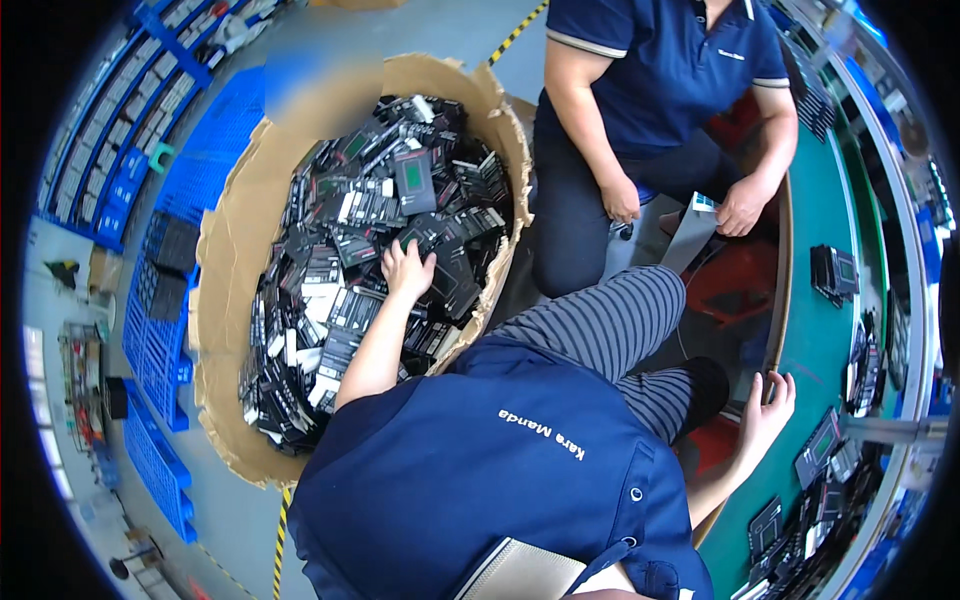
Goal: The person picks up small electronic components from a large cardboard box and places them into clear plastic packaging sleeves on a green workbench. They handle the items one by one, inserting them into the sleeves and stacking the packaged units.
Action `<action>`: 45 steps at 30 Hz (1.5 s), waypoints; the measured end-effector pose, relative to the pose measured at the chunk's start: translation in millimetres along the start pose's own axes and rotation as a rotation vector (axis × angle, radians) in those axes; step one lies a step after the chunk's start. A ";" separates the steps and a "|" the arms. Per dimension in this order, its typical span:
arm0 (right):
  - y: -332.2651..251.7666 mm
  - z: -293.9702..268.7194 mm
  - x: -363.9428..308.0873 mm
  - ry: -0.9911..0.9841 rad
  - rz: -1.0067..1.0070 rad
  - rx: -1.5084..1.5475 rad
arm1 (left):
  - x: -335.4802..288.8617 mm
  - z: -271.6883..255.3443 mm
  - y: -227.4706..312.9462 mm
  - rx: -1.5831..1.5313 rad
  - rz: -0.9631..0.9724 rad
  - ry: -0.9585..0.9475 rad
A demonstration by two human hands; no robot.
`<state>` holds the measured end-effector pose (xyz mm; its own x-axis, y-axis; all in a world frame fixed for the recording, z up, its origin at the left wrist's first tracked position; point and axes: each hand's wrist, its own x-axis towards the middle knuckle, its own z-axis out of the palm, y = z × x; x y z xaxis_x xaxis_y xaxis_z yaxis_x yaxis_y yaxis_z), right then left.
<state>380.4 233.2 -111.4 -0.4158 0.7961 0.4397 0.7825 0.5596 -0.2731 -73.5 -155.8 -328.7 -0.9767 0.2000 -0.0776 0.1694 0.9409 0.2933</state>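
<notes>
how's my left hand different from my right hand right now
The left hand reaches down into the big cardboard bin, palm down on the heap of black parts; the right hand is by the edge of the green table. The left hand touches the parts; the right hand holds nothing, fingers spread. Both are bare, with no closed grip on anything.

One cardboard bin point(232, 230), countless black flat parts point(370, 210), two people.

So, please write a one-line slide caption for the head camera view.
Left hand reaches into a large cardboard bin of black flat parts; right hand rests open at the green table edge.
</notes>
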 end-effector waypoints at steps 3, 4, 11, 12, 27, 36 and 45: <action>5.4 4.9 8.7 0.008 -0.022 -0.010 | 28.4 -4.5 -16.2 -0.041 -0.027 -0.083; 4.3 4.8 10.6 0.014 -0.018 -0.006 | 36.0 -11.0 -13.5 -0.072 -0.077 -0.161; -6.0 4.9 8.7 0.015 -0.043 -0.012 | 66.1 2.9 -29.8 -0.013 -0.088 -0.206; -3.3 7.0 7.3 0.015 -0.042 0.011 | 69.9 -1.4 -29.7 -0.004 -0.067 -0.236; -7.8 10.1 3.1 0.007 -0.095 -0.231 | -11.2 37.4 36.8 -0.768 -0.392 -0.451; -12.2 5.9 -3.5 0.084 -0.137 -0.275 | 6.5 66.2 35.6 -0.859 -0.636 -0.162; -14.9 6.8 -4.9 0.161 0.004 -0.045 | -9.6 24.7 38.5 -1.108 -0.362 -0.362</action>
<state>367.6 222.5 -115.3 -0.3359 0.7487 0.5715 0.8054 0.5429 -0.2379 -54.3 -114.7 -340.2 -0.8212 0.2052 -0.5324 -0.4817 0.2507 0.8397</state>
